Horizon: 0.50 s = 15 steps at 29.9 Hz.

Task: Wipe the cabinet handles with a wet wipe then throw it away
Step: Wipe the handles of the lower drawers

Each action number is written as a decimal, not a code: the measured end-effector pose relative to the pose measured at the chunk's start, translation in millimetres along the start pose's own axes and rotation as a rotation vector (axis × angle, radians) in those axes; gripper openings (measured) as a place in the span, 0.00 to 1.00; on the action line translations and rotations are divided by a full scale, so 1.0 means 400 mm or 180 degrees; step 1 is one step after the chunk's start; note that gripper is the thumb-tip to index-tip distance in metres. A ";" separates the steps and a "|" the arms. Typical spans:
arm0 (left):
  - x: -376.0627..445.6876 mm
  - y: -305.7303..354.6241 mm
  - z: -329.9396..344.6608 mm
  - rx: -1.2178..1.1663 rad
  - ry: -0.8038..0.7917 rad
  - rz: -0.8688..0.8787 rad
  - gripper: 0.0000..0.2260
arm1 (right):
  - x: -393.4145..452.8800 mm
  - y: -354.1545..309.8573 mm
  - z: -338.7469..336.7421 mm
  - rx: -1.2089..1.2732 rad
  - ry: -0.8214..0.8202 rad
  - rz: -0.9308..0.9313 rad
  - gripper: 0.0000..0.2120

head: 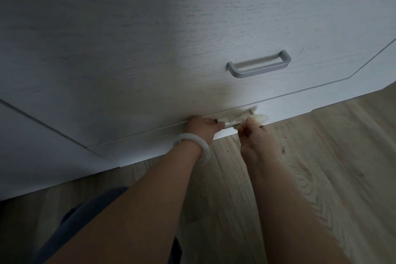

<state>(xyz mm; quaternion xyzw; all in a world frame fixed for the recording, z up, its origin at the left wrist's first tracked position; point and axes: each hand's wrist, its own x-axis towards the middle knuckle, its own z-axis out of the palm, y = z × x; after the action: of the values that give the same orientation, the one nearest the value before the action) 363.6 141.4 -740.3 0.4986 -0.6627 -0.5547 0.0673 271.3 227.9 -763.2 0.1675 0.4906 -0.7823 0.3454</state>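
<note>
Head view: left hand (201, 127), white bangle (192, 149) at wrist, fingers curled on the pale lower drawer handle (234, 118). Right hand (251, 135) fingers pinch crumpled white wet wipe (260, 119) against the handle's right end. Beyond the fingers, grey metal bar handle (259, 64).

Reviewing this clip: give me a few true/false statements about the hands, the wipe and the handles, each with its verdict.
1. The right hand holds the wet wipe against the lower handle. True.
2. The left hand hangs idle, away from the cabinet. False: it grips the left end of the lower handle.
3. The upper handle has a hand on it. False: no hand touches it.
4. A pale bracelet sits on the left wrist. True.
5. The floor is tiled white. False: it is wood-grain plank.
</note>
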 end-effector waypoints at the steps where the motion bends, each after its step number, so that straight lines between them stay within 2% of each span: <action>1: 0.003 -0.001 0.003 0.0036 0.0037 0.0011 0.10 | -0.003 0.003 0.001 0.0021 -0.0027 0.0114 0.01; 9: 0.026 -0.014 0.019 0.0332 0.0251 -0.0008 0.13 | 0.002 0.010 0.008 0.0149 -0.0050 0.0230 0.03; 15: 0.029 -0.012 0.013 0.0501 0.0221 -0.0033 0.14 | -0.011 0.044 0.014 -0.0166 -0.0269 0.0247 0.05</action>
<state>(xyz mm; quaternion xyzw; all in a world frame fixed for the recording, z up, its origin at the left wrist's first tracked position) 357.3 137.0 -751.7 0.5247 -0.6989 -0.4837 0.0479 287.3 219.9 -769.4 0.1442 0.4889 -0.7617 0.4000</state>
